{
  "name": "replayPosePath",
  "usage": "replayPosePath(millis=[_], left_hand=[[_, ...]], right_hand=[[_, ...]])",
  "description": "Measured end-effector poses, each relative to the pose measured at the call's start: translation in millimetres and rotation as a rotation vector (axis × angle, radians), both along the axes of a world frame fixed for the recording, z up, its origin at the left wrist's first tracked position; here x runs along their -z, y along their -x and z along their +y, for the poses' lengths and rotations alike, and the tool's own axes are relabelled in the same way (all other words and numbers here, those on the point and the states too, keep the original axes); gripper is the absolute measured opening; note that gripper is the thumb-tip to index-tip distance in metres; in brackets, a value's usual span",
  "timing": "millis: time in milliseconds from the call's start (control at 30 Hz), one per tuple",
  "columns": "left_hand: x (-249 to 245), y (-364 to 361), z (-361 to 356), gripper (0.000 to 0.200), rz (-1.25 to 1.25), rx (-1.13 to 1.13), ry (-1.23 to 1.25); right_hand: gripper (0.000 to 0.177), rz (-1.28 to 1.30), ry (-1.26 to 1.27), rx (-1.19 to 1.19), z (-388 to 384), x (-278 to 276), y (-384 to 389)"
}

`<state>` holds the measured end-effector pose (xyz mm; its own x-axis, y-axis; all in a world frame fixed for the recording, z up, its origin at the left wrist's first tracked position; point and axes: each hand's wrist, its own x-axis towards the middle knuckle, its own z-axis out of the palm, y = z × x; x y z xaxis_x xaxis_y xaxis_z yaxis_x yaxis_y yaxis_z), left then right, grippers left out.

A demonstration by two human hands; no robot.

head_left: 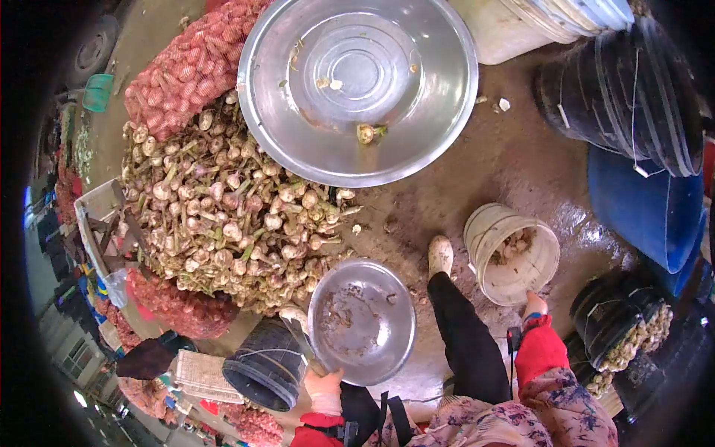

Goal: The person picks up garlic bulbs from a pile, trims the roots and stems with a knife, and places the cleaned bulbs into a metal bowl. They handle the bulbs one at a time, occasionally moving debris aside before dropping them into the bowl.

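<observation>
My left hand is closed at the near rim of a small metal basin, which has wet brown residue inside. A narrow greyish strip runs up from this hand along the basin's left side; what it is cannot be made out. My right hand is at the near rim of a dirty white bucket, its fingers partly hidden. The bucket leans toward me, with some brownish pieces at its bottom. Beyond, a large metal basin contains one garlic bulb and small scraps.
A big garlic heap and red net sacks lie left. A black bucket stands lower left. Black buckets and a blue container are right. White buckets stand at the top. My shoe is on the wet floor.
</observation>
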<state>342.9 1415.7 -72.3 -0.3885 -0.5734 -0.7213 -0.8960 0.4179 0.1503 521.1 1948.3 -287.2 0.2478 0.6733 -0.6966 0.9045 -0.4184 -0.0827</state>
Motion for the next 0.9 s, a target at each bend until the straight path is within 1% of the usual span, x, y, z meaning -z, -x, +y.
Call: replayPosePath(millis=[33, 67, 100, 133, 167, 200, 233, 267, 300, 333, 400, 433, 467, 500, 533, 600, 633, 667, 700, 733, 767, 800, 833, 867, 900], left_hand=[[-0.8, 8.2, 9.0, 0.047, 0.042, -0.070, -0.097], [-0.1, 11.0, 13.8, 0.047, 0.047, -0.075, -0.108], [-0.4, 13.0, 14.3, 0.046, 0.116, -0.012, -0.156], [1.5, 20.2, 10.0, 0.046, 0.190, 0.055, -0.209], [-2.1, 23.9, 0.9, 0.040, 0.051, 0.131, -0.229], [-9.5, 26.9, -5.1, 0.040, 0.047, 0.114, -0.221], [-12.5, 35.4, -9.2, 0.038, 0.038, 0.142, -0.325], [-11.9, 43.3, -16.4, 0.036, 0.034, 0.179, -0.430], [-10.9, 45.2, -28.5, 0.036, 0.069, 0.213, -0.457], [-13.2, 52.1, -38.0, 0.036, 0.082, 0.210, -0.449], [-20.2, 62.3, -54.6, 0.035, 0.034, 0.186, -0.568], [-13.9, 55.6, -69.8, 0.036, 0.091, 0.219, -0.568], [-16.1, 59.3, -80.1, 0.036, 0.086, 0.191, -0.567], [-15.9, 67.0, -91.4, 0.034, -0.015, 0.292, -0.414], [-12.0, 75.4, -102.1, 0.032, -0.119, 0.396, -0.266], [13.4, 78.4, -126.8, 0.025, 0.007, 0.345, -0.143], [12.0, 84.3, -126.5, 0.023, 0.113, -0.078, -0.193], [3.9, 93.4, -124.4, 0.022, 0.211, -0.501, -0.230], [2.9, 101.2, -117.8, 0.025, 0.326, -0.605, -0.194], [11.6, 89.7, -122.3, 0.025, 0.324, -0.620, -0.197], [20.1, 68.0, -129.3, 0.026, 0.353, -0.607, -0.240], [26.5, 42.2, -137.6, 0.027, 0.380, -0.591, -0.280], [31.5, 10.9, -149.2, 0.028, 0.316, -0.517, -0.319], [25.4, -11.5, -154.1, 0.027, 0.112, -0.458, -0.320], [13.0, -21.1, -147.1, 0.026, 0.078, -0.422, -0.353]], right_hand=[[0.058, 0.139, -0.181, -0.124, 10.0, -0.6, -2.5], [0.062, 0.277, -0.359, -0.246, 10.0, -7.1, 5.9], [0.062, 0.275, -0.369, -0.245, 5.9, -11.3, 13.7], [0.066, 0.402, -0.299, -0.240, -7.0, -30.0, 53.0], [0.071, 0.524, -0.214, -0.245, -26.5, -52.0, 96.3], [0.075, 0.528, -0.025, -0.404, -52.0, -71.0, 138.9], [0.080, 0.543, 0.163, -0.562, -81.1, -84.4, 184.8], [0.081, 0.578, 0.251, -0.823, -109.9, -98.6, 223.3], [0.082, 0.604, 0.338, -1.081, -138.7, -109.9, 253.6], [0.083, 0.667, 0.456, -1.214, -163.5, -111.4, 279.3], [0.072, 0.670, 0.889, -1.066, -201.9, -101.5, 308.4], [0.063, 0.526, 0.946, -1.117, -216.8, -89.1, 316.5], [0.054, 0.372, 1.004, -1.166, -231.9, -73.6, 319.2], [0.041, 0.367, 0.944, -1.236, -245.9, -64.2, 318.3], [0.041, 0.343, 0.954, -1.249, -257.6, -50.7, 313.4], [0.044, 0.142, 0.831, -1.254, -276.1, -23.0, 303.4], [0.043, 0.105, 0.817, -1.188, -285.7, -15.8, 302.3], [0.043, 0.083, 0.819, -1.197, -293.2, -2.7, 296.2], [0.041, 0.038, 0.749, -1.221, -300.1, 13.6, 289.0], [0.040, 0.001, 0.674, -1.249, -306.0, 25.9, 289.1], [0.039, 0.007, 0.643, -1.254, -314.2, 24.3, 296.5], [0.039, -0.001, 0.646, -1.259, -315.5, 37.7, 294.1], [0.040, -0.040, 0.578, -1.312, -313.8, 56.9, 289.7], [0.041, -0.075, 0.510, -1.363, -312.3, 69.8, 288.0], [0.042, -0.069, 0.504, -1.314, -311.9, 72.3, 292.2]])
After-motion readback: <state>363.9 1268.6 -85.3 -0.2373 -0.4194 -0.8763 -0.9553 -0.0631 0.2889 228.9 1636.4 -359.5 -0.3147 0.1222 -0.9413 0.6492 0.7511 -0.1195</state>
